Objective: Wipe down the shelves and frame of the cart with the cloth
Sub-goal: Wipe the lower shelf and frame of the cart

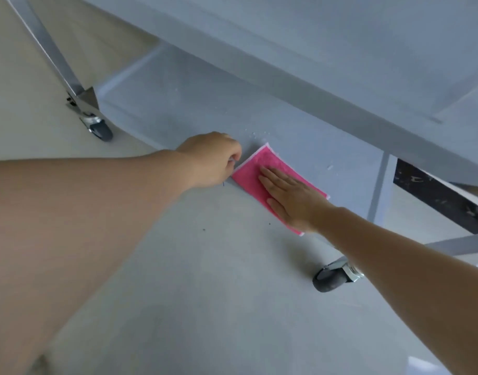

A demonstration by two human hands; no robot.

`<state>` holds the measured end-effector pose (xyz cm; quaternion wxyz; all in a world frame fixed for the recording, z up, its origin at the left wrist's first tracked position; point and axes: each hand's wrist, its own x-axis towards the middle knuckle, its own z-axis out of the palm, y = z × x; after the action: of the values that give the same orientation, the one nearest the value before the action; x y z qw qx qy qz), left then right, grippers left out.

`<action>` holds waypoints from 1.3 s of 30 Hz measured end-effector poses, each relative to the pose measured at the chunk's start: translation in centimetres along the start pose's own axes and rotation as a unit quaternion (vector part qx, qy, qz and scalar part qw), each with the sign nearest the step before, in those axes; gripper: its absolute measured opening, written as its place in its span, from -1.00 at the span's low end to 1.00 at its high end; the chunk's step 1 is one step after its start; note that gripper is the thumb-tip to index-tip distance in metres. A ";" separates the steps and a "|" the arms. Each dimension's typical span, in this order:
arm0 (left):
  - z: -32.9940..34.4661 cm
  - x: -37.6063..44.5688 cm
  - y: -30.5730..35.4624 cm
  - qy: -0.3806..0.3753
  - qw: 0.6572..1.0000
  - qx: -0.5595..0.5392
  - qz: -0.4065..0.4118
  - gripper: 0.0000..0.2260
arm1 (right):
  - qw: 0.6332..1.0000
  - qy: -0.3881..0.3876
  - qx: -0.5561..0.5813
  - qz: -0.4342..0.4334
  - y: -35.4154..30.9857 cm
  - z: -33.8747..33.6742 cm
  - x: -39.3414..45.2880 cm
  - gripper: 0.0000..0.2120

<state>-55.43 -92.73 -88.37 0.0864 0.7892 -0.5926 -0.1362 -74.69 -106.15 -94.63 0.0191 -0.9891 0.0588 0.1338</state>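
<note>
Cloth [262, 169], pink and folded flat, lies over the near lip of the cart's bottom shelf [178, 109], just below frame centre. Right hand [289, 196] presses on it, fingers straight and together, palm spreading the pressure for a wiping stroke. Left hand [210, 161], at 9 o'clock of the cloth, curls over the shelf edge, likely to brace the cart on its castor [332, 277]; white specks [259, 134] at 12 o'clock remain unwiped
</note>
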 end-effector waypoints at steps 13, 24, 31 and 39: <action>6.9 2.3 -3.2 0.115 0.976 -0.088 0.163 -0.82 | 0.996 0.030 0.033 0.076 0.0 2.5 -4.8 -0.47; 8.2 3.1 -3.9 0.153 0.951 -0.165 0.212 -0.86 | 0.977 0.028 0.080 0.198 0.0 2.6 -8.0 -0.48; 9.0 3.2 -3.9 0.181 0.946 -0.142 0.229 -0.88 | 0.945 0.082 0.099 0.301 6.0 3.8 -7.2 -0.50; 8.6 3.7 -5.2 0.151 0.940 -0.143 0.269 -0.79 | 0.904 0.061 0.076 0.416 15.2 2.9 -3.5 -0.53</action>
<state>-52.44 -94.61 -98.51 0.3206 0.5909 -0.7370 -0.0702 -80.68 -120.69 -96.87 0.0333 -0.8767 0.4756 0.0641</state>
